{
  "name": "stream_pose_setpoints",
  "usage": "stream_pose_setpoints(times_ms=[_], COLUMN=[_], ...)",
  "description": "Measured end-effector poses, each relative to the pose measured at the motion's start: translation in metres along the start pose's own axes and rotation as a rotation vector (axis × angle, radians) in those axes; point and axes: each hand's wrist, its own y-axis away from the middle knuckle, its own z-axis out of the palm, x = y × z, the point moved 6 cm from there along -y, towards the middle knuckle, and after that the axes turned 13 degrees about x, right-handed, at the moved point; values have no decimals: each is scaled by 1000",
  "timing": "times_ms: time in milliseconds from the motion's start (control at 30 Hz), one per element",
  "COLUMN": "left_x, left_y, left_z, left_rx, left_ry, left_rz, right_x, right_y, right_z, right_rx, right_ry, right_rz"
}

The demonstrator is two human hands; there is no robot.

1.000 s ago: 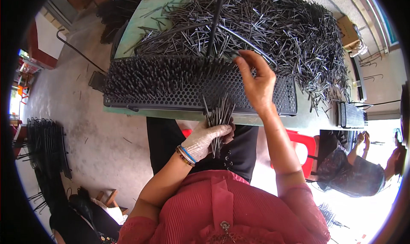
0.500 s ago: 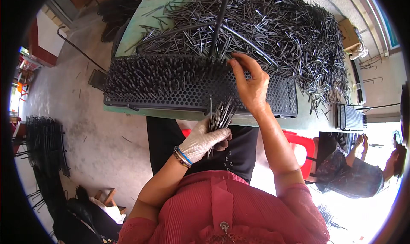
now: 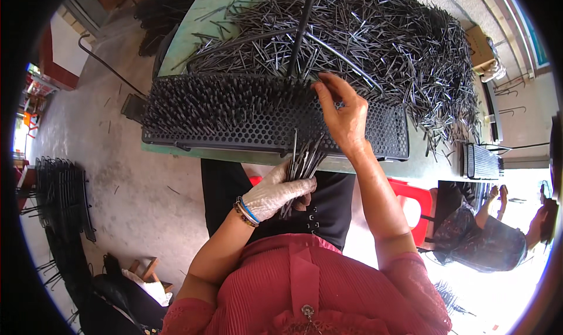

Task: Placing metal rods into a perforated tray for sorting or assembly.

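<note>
My left hand [image 3: 280,191], in a pale work glove, is closed around a bundle of thin dark rods [image 3: 306,158] just below the table's front edge. One rod stands a little apart on the bundle's left side. Before me lies a long black perforated tray [image 3: 384,132]. Upright rods [image 3: 199,106] crowd its left half, while bare holes show along its front and right. My bare right hand [image 3: 345,109] is over the tray, just right of the standing rods. Its thumb and index finger are pressed together near the tray's far edge; anything between the tips is too small to make out.
Behind the tray, a large heap of loose dark rods [image 3: 399,47] covers much of the green table [image 3: 196,21]. A black bar frame [image 3: 302,33] rises at the tray's far side. To the right, another person [image 3: 481,235] sits near a second perforated tray [image 3: 482,161].
My left hand and the bundle have shifted very slightly, with the bundle's rods fanned a bit differently. My right hand has stayed almost in place over the tray.
</note>
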Motion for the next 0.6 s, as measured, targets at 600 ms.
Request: stream_pose_setpoints(times_ms=[600], left_x=[11], left_y=[-4], left_z=[11], left_rx=[-18], left_ry=[-284], left_rz=[164], right_x=[-17], right_y=[23], right_z=[-12], right_rx=[-576], right_ry=[-161], right_rz=[378])
